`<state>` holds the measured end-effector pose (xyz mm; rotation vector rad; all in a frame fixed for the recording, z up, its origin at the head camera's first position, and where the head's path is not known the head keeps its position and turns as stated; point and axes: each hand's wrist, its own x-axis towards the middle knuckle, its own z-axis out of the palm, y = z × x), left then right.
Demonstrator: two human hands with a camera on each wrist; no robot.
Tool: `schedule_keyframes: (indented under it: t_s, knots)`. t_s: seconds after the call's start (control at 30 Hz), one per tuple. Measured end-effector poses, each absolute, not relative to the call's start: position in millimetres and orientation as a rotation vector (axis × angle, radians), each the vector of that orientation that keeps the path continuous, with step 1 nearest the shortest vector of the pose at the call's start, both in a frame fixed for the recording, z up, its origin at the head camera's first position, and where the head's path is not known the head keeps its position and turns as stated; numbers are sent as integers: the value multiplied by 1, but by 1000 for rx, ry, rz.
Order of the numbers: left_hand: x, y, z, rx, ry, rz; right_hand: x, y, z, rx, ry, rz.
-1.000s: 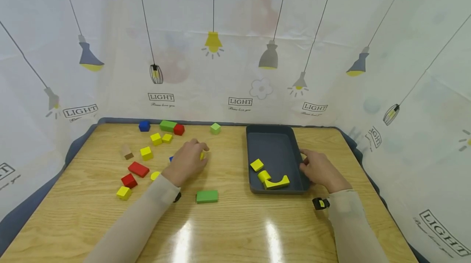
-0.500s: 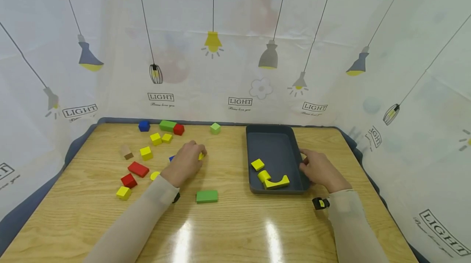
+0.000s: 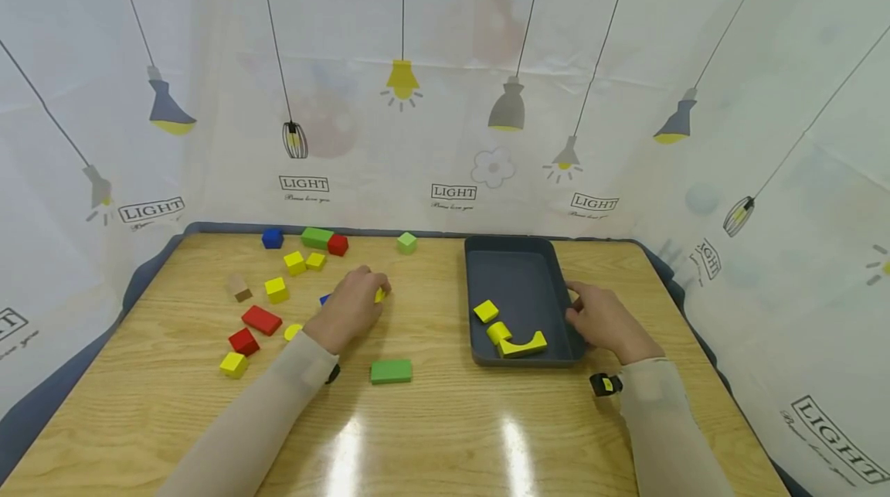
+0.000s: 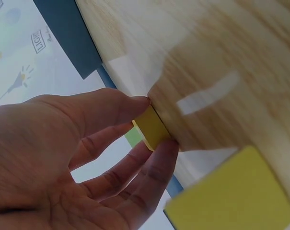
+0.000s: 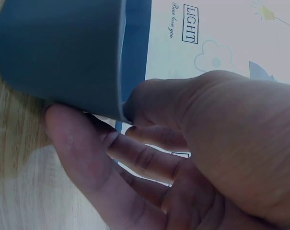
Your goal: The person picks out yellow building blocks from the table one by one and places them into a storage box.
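Observation:
My left hand (image 3: 348, 310) is low over the table, left of the tray. Its thumb and a finger pinch a small yellow block (image 4: 152, 127), clearest in the left wrist view. A blue block (image 3: 324, 299) peeks out behind that hand, and a yellow round block (image 3: 293, 332) lies by the wrist. At the right side of the dark grey tray (image 3: 518, 273), my right hand (image 3: 606, 321) grips the wall (image 5: 63, 52), thumb over the rim and fingers outside. Inside the tray are a yellow square block (image 3: 485, 311), a yellow cylinder (image 3: 498, 332) and a yellow arch block (image 3: 523, 345).
Several loose blocks spread over the left of the wooden table (image 3: 431, 435), among them a red block (image 3: 262, 320) and a yellow cube (image 3: 233, 365). A green block (image 3: 392, 372) lies nearer the front. A light green cube (image 3: 406, 243) sits by the back edge.
Over the first half second my left hand shifted slightly left with its fingers on the yellow block; since then it has stayed still. My right hand and the tray have kept their place.

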<state>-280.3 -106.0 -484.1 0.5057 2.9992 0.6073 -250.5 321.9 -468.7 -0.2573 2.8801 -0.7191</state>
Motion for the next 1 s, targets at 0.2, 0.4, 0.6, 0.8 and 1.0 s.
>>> schedule_keyframes:
  t_s: [0.2,0.4,0.6,0.8,1.0]
  knots:
    - [-281,-103,-485,489,3002,607,-251,322,-470,-242,2869,-732]
    - [-281,-98,-485,485,2997,636,-250,321,-469,-228,2859,-744]
    - [-280,-93,-483,500,3001,669,-249,321,-469,-215,2852,-758]
    - [-278,-88,-479,517,2999,692,-248,322,-469,-216,2847,-769]
    - [-276,-79,-474,593,3035,703,-249,321,-470,-220,2862,-745]
